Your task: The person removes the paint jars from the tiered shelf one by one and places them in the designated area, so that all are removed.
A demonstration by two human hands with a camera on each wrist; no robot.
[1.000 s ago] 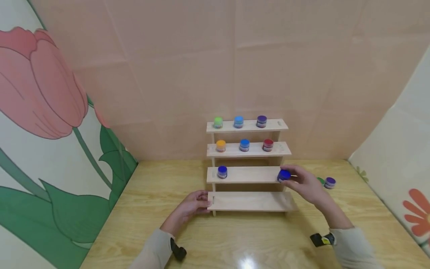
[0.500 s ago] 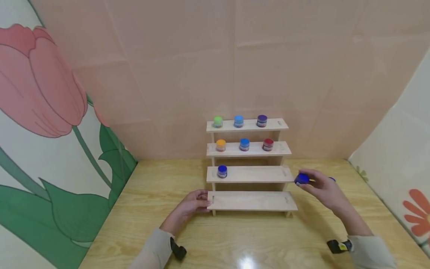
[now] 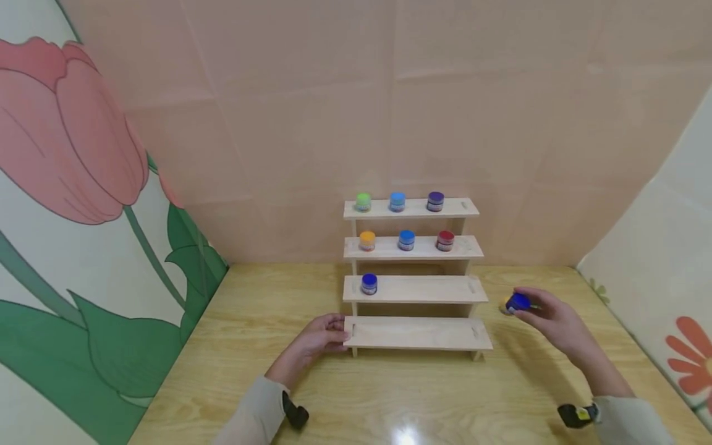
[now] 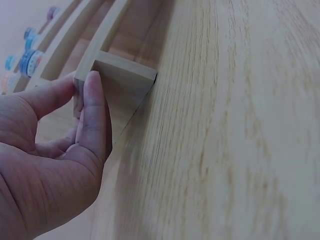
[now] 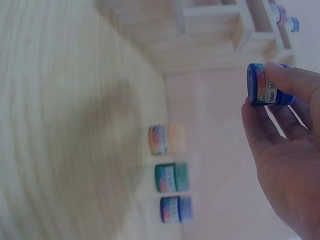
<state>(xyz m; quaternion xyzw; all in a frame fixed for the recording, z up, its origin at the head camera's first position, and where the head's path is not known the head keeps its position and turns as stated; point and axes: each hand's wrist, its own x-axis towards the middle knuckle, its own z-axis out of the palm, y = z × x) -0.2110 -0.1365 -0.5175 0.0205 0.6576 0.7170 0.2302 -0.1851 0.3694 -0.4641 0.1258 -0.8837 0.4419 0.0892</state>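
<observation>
Above grained wood (image 3: 356, 395), the right hand (image 3: 558, 322) pinches a squat, seemingly plastic jar (image 3: 518, 301).

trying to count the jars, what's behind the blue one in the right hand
In the head view, a yellow jar peeks out behind the held blue jar, otherwise covered. The right wrist view adds a green jar and another blue jar, largely hidden from the head camera.

Over on the table (image 3: 267, 296) a rack (image 3: 417, 334) stands before a backdrop (image 3: 311, 123): three jars (image 3: 397, 201) up top, three on the second shelf (image 3: 425, 247), one at the third's left end. Right of the rack, a jar (image 3: 518, 301) is in the right hand (image 3: 553, 321), three more on the table.
</observation>
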